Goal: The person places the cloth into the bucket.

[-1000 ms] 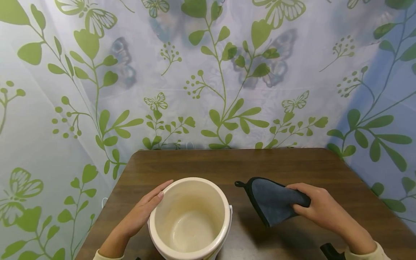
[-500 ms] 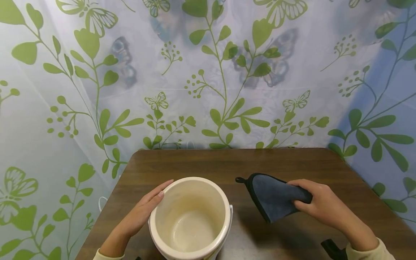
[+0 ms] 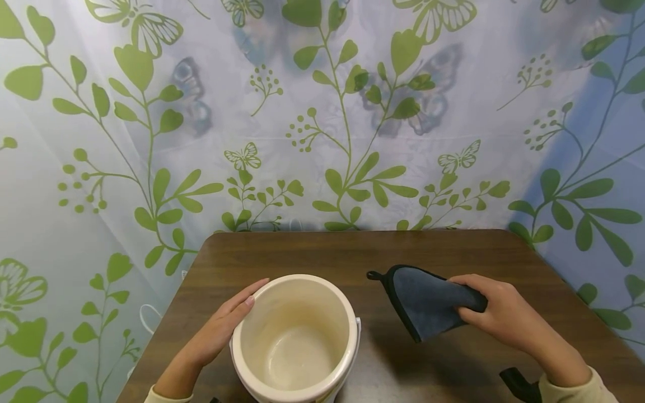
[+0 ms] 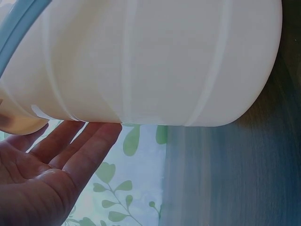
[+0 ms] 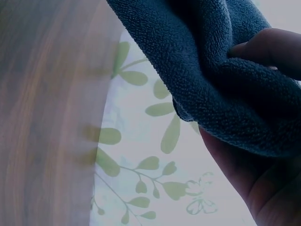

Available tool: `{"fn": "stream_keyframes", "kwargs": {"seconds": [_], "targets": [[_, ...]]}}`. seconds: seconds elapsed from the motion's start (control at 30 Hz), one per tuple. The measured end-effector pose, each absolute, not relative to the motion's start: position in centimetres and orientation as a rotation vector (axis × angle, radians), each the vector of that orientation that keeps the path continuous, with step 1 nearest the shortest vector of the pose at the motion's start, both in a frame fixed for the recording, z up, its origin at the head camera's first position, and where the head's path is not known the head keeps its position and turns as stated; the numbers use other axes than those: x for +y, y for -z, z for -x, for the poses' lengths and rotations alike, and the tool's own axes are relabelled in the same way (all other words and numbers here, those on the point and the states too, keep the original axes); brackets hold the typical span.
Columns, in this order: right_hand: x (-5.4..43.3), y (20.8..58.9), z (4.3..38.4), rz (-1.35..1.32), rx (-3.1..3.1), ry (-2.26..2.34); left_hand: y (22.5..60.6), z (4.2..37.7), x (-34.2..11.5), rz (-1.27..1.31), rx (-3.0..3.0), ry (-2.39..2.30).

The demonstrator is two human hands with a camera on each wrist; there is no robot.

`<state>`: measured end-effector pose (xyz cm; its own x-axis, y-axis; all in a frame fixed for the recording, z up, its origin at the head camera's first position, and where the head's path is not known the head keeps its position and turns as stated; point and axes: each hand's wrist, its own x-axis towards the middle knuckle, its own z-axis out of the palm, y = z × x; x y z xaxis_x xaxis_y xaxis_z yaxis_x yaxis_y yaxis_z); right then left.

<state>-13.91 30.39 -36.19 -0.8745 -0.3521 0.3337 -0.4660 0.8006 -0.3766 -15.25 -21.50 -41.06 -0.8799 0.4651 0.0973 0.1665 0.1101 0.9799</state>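
Note:
A cream plastic bucket [image 3: 297, 330] stands upright on the brown table, its inside bare to the bottom. My left hand [image 3: 221, 324] rests against the bucket's left side with fingers extended; in the left wrist view the fingertips of that hand [image 4: 61, 165] touch the bucket's ribbed wall [image 4: 164, 61]. My right hand [image 3: 504, 313] grips a blue-grey cloth [image 3: 428, 302] with black edging and a small hanging loop, held above the table to the right of the bucket. The right wrist view shows the cloth's fluffy dark blue underside [image 5: 188, 61] bunched between thumb and fingers.
The dark wood table [image 3: 353, 252] reaches back to a white curtain [image 3: 282, 157] printed with green leaves and butterflies. A white handle [image 3: 358, 336] hangs on the bucket's right side. A thin white cord [image 3: 146, 319] shows beyond the table's left edge.
My right hand has risen slightly and drifted a little right with the cloth. The left hand and bucket stay put, while the left part of the curtain has shifted left.

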Motion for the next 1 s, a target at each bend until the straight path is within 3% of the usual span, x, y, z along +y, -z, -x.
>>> {"fn": "stream_keyframes", "kwargs": {"seconds": [1.0], "targets": [[29.2, 34.2, 14.8, -0.705, -2.685, -0.63, 40.8, 15.6, -21.8, -0.664, 2.164, -1.849]]}}
